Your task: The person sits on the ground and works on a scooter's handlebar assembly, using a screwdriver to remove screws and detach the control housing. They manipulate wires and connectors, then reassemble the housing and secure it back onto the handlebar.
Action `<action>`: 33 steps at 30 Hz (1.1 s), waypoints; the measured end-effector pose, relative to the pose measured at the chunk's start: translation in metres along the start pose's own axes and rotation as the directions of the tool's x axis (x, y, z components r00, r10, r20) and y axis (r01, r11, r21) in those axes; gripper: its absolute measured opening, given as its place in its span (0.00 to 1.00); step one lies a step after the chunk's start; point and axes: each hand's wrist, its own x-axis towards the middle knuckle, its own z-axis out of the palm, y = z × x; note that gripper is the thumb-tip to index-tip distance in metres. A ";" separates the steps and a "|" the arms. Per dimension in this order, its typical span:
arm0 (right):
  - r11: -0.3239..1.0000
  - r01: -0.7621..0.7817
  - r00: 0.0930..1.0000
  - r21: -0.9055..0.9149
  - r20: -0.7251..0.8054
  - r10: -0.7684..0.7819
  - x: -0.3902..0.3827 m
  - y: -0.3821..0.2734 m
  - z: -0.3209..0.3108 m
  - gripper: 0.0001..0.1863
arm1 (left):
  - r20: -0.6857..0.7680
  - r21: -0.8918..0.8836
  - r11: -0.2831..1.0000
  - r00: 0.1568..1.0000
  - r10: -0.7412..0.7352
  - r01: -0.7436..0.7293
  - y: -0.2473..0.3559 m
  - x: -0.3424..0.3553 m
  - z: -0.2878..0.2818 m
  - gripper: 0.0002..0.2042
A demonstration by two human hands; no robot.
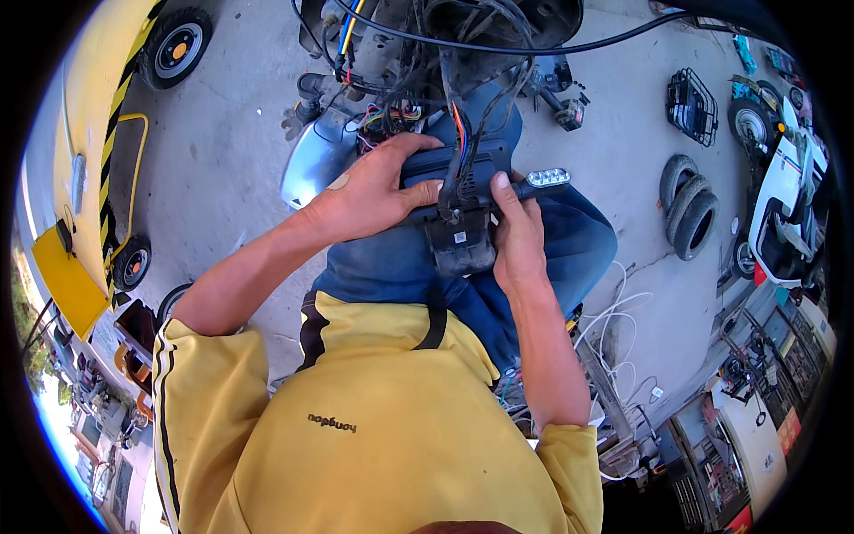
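Above my lap is a black plastic housing (485, 166), flat and wide, with a bundle of taped cables (455, 160) running down to it. My left hand (382, 185) grips its left side, thumb on the face toward me and fingers over the upper edge. My right hand (519, 231) holds the right side, thumb pressed near the corner. A squarish black part (460, 245) with a small white label hangs at the lower edge between my hands. Just beyond my right thumb, a clear-lensed indicator lamp (546, 178) sticks out. The far side of the housing is hidden.
A dark vehicle front (507, 27) with loose wires stands ahead, a silver panel (313, 165) at its left. Stacked tyres (689, 205), a black wire basket (692, 107) and a white scooter (787, 191) are at right. A yellow wheeled machine (93, 98) stands left.
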 end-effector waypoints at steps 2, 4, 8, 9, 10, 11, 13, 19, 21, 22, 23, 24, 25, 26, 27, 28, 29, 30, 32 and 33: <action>1.000 0.015 1.000 0.013 0.009 -0.015 0.000 0.004 -0.003 0.35 | 0.007 -0.013 0.998 0.998 -0.065 0.065 0.004 0.000 0.000 0.27; 0.998 0.067 0.998 -0.002 0.015 -0.067 -0.001 0.010 -0.003 0.35 | -0.008 0.095 0.992 0.996 -0.085 0.085 0.013 0.001 0.001 0.26; 0.996 0.092 0.996 -0.002 0.011 -0.092 -0.004 0.016 -0.005 0.35 | -0.013 0.235 0.971 0.999 0.038 -0.034 0.008 0.003 -0.001 0.23; 0.995 0.095 0.995 -0.014 0.014 -0.095 -0.004 0.015 -0.008 0.36 | -0.004 0.253 0.967 1.000 0.000 0.001 0.014 0.002 -0.001 0.22; 0.995 0.098 0.995 -0.026 0.016 -0.097 -0.005 0.013 -0.008 0.36 | 0.003 0.271 0.962 0.999 -0.039 0.036 0.019 -0.001 -0.001 0.21; 0.992 0.111 0.994 -0.068 0.015 -0.110 -0.006 0.012 -0.008 0.36 | -0.034 0.340 0.938 0.996 0.079 -0.063 0.016 -0.004 -0.003 0.21; 0.980 0.134 0.991 -0.150 0.013 -0.134 -0.010 0.009 -0.005 0.37 | -0.081 0.477 0.845 0.945 0.317 -0.242 0.006 -0.014 -0.007 0.20; 0.943 0.278 0.960 -0.185 0.030 -0.278 -0.030 0.003 0.011 0.40 | -0.081 0.147 0.966 0.971 0.224 -0.211 0.018 -0.054 -0.004 0.18; 0.936 0.301 0.953 -0.181 0.025 -0.301 -0.027 0.008 0.009 0.42 | -0.131 0.074 0.967 0.959 0.252 -0.244 0.022 -0.058 0.007 0.15; 0.933 0.312 0.949 -0.180 0.021 -0.313 -0.027 0.010 0.009 0.43 | -0.139 0.164 0.953 0.950 0.278 -0.255 0.025 -0.061 0.006 0.15; 0.929 0.306 0.952 -0.208 0.059 -0.300 -0.033 0.005 0.010 0.44 | -0.146 0.249 0.931 0.940 0.307 -0.266 0.030 -0.063 0.006 0.14; 0.926 0.320 0.948 -0.199 0.067 -0.313 -0.034 0.004 0.010 0.43 | -0.150 0.331 0.903 0.930 0.337 -0.274 0.034 -0.064 0.006 0.14; 0.923 0.334 0.943 -0.190 0.074 -0.325 -0.035 0.004 0.011 0.43 | -0.149 0.319 0.904 0.928 0.342 -0.283 0.037 -0.064 0.006 0.14; 0.922 0.344 0.939 -0.179 0.079 -0.335 -0.036 0.005 0.011 0.43 | -0.146 0.308 0.907 0.928 0.344 -0.288 0.038 -0.066 0.006 0.13; 0.922 0.355 0.934 -0.158 0.097 -0.343 -0.037 0.005 0.010 0.42 | -0.142 0.297 0.909 0.927 0.346 -0.293 0.040 -0.068 0.006 0.13; 0.921 0.365 0.929 -0.137 0.114 -0.351 -0.036 0.006 0.009 0.41 | -0.149 0.248 0.921 0.927 0.344 -0.301 0.040 -0.069 0.007 0.13; 0.920 0.375 0.924 -0.115 0.131 -0.361 -0.036 0.005 0.009 0.40 | -0.156 0.198 0.930 0.927 0.342 -0.310 0.040 -0.069 0.009 0.13; 0.915 0.393 0.915 -0.089 0.132 -0.381 -0.038 0.004 0.010 0.39 | -0.162 0.148 0.936 0.926 0.340 -0.318 0.040 -0.070 0.010 0.14; 0.904 0.426 0.898 -0.038 0.135 -0.418 -0.043 0.001 0.017 0.37 | -0.126 0.164 0.936 0.934 0.334 -0.312 0.043 -0.071 0.008 0.15; 0.899 0.437 0.893 -0.035 0.137 -0.429 -0.046 -0.002 0.019 0.36 | -0.110 0.172 0.935 0.938 0.330 -0.309 0.046 -0.071 0.007 0.15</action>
